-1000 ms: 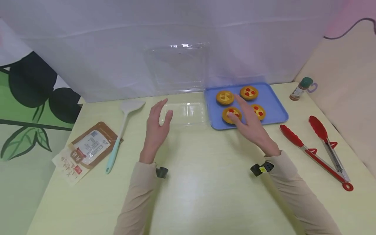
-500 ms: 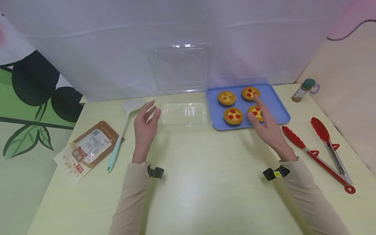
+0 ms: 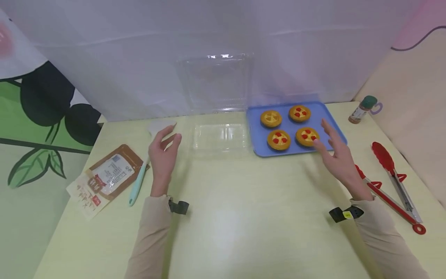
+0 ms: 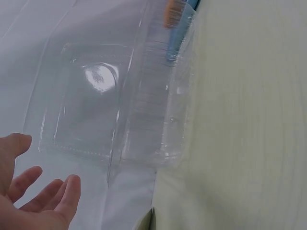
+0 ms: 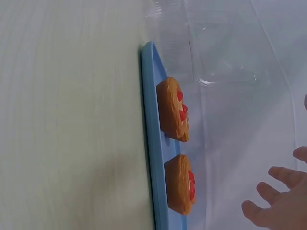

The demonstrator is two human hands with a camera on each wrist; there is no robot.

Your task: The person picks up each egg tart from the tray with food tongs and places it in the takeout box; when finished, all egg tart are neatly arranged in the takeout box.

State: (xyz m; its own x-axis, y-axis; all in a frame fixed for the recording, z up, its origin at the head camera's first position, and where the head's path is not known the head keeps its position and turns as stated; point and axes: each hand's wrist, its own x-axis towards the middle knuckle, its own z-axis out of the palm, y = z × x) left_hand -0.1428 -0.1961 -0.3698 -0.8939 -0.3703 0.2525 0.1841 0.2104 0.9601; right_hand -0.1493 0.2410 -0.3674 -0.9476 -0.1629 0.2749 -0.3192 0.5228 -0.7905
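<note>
My left hand (image 3: 163, 161) hovers over the table with relaxed, slightly bent fingers and nothing in them, overlapping the white head of a spatula (image 3: 138, 185) in the head view. Off to its right, a clear plastic clamshell box (image 3: 219, 137) lies with its lid (image 3: 217, 83) raised against the back cloth. My right hand (image 3: 338, 159), fingers spread and holding nothing, is at the front right corner of a blue tray (image 3: 258, 149). Several egg tarts sit on that tray: a plain-topped tart (image 3: 271, 119) and others with red pieces, such as the front left tart (image 3: 278, 140).
Red-tipped tongs (image 3: 393, 197) lie spread on the right, partly behind my right hand. A green-capped seasoning bottle (image 3: 362, 109) stands at the back right corner. On the left is a brown packet (image 3: 115, 170) beside the spatula. White cloth (image 3: 139, 69) borders the table's back edge.
My hands have moved apart: the left has drifted left toward the spatula, the right has moved right from over the tarts to the tray's corner. The objects stay put.
</note>
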